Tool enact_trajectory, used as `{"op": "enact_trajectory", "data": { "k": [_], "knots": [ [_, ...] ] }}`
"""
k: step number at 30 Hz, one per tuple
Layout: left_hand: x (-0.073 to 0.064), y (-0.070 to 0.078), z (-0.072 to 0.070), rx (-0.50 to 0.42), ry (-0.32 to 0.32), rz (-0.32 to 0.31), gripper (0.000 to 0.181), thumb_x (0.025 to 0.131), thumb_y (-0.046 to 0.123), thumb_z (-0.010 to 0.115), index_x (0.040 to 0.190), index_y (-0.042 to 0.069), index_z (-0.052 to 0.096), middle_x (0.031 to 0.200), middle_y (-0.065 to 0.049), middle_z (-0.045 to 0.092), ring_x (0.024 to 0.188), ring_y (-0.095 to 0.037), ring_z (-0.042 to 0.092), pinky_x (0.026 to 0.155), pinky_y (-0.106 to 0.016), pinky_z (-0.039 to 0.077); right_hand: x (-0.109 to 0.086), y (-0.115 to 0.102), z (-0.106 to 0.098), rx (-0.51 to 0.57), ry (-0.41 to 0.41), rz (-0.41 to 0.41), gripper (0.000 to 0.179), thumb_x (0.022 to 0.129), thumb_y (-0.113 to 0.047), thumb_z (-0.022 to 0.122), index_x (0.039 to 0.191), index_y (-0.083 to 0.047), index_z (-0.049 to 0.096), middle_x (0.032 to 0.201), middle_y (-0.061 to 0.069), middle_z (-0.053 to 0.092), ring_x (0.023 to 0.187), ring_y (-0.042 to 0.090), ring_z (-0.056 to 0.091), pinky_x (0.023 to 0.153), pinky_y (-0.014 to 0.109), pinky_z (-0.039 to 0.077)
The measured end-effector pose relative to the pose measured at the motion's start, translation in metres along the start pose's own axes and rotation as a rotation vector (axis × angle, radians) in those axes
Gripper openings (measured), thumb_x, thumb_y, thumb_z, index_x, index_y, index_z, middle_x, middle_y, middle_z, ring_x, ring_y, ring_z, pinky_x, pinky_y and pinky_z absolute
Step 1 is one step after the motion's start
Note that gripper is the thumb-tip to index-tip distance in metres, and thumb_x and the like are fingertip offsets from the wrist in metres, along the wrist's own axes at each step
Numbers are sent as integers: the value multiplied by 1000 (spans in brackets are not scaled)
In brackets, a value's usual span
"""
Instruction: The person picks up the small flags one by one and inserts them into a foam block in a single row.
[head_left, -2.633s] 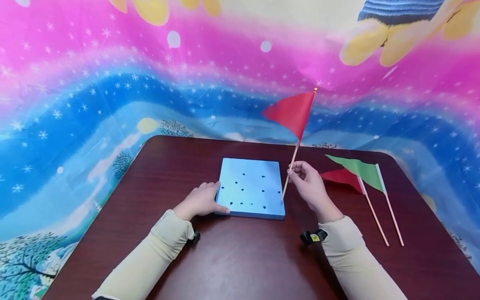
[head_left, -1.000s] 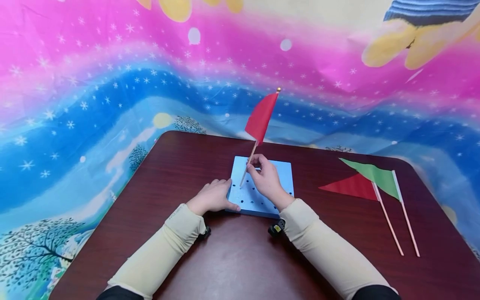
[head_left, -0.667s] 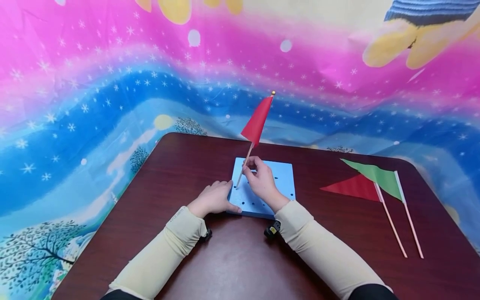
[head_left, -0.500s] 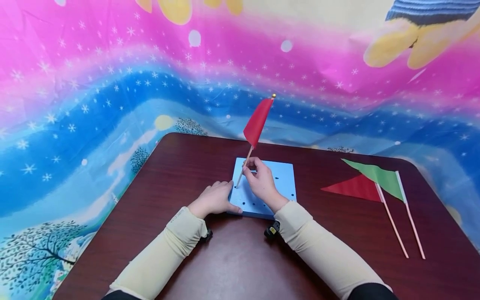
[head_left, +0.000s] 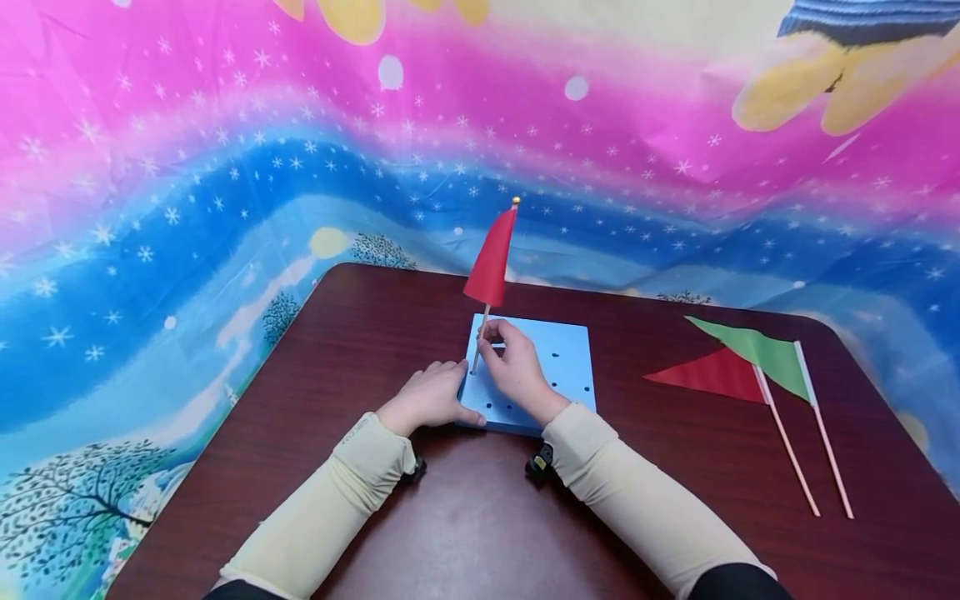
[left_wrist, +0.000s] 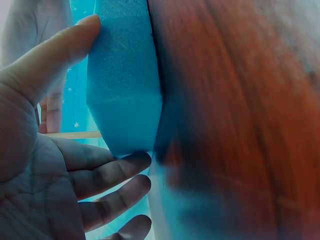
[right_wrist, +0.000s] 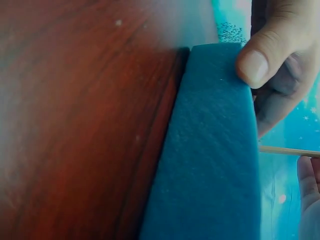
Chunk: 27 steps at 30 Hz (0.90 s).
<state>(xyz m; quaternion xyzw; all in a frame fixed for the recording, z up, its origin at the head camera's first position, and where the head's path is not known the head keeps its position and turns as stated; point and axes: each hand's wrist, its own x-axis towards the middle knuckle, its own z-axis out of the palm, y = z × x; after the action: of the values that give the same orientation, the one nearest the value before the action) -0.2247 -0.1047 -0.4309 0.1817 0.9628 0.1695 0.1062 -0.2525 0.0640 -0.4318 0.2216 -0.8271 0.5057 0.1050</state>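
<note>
Nearest, at the lower edge: two cream sleeves (head_left: pixel 645 508) with turned-back cuffs, a small black device (head_left: pixel 538 462) at each wrist. Just beyond, the left hand (head_left: pixel 427 396), spread wide about the near left corner of the blue board (head_left: pixel 573 350), with thumb on the near side and fingers along the left side. Reaching over the board, the right hand (head_left: pixel 517 358), narrowed to a pinch on the pale stick of the red flag (head_left: pixel 492 258). Near the left fingers, at a small dark hole by the board's left edge: the lower end of that stick, whether inside or merely resting on top hard to tell. Slight tilt to the right above, with red fabric to the left below a gold-coloured tip. More holes (head_left: pixel 555 355) scattered over the board, itself flat on the dark red-brown bench (head_left: pixel 337 350). Well apart to the right, a second red flag (head_left: pixel 708 375), lying partly beneath a green flag (head_left: pixel 753 346), both with bare stick ends toward the near side. Behind the bench, a printed cloth (head_left: pixel 225 125) in pink and blue, with white snowflakes and small trees.
</note>
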Motion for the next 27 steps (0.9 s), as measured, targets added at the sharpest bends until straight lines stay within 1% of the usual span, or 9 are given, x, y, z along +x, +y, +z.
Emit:
{"op": "enact_trajectory", "data": {
  "k": [8, 14, 20, 27],
  "knots": [
    [-1, 2, 1, 4, -4, 8, 104, 79, 56, 85, 154, -3, 44, 138, -16, 60, 123, -33, 54, 99, -55, 47, -3, 5, 5, -8, -3, 12, 17, 104, -5, 61, 117, 6, 63, 109, 14, 66, 107, 29, 65, 91, 46, 56],
    [0, 1, -1, 11, 7, 14, 104, 79, 56, 85, 154, -3, 44, 137, -14, 61, 120, -31, 55, 97, -54, 48, -1, 5, 8, -40, -9, 8, 13, 103, -6, 62, 115, -1, 63, 111, 13, 66, 106, 26, 65, 92, 42, 56],
    [0, 2, -2, 8, 4, 17, 104, 80, 55, 85, 155, -4, 43, 139, -16, 59, 122, -32, 55, 99, -55, 47, -1, 1, 6, -32, -13, 6, 10, 103, -5, 61, 113, -1, 62, 110, 14, 65, 106, 28, 65, 92, 44, 56],
    [-2, 4, -3, 1, -4, 4, 104, 79, 55, 85, 154, -3, 43, 137, -16, 60, 121, -32, 55, 98, -55, 47, -2, 1, 5, -5, -11, 44, 11, 103, -6, 63, 112, -1, 64, 109, 13, 66, 105, 27, 65, 92, 44, 56]
  ]
}}
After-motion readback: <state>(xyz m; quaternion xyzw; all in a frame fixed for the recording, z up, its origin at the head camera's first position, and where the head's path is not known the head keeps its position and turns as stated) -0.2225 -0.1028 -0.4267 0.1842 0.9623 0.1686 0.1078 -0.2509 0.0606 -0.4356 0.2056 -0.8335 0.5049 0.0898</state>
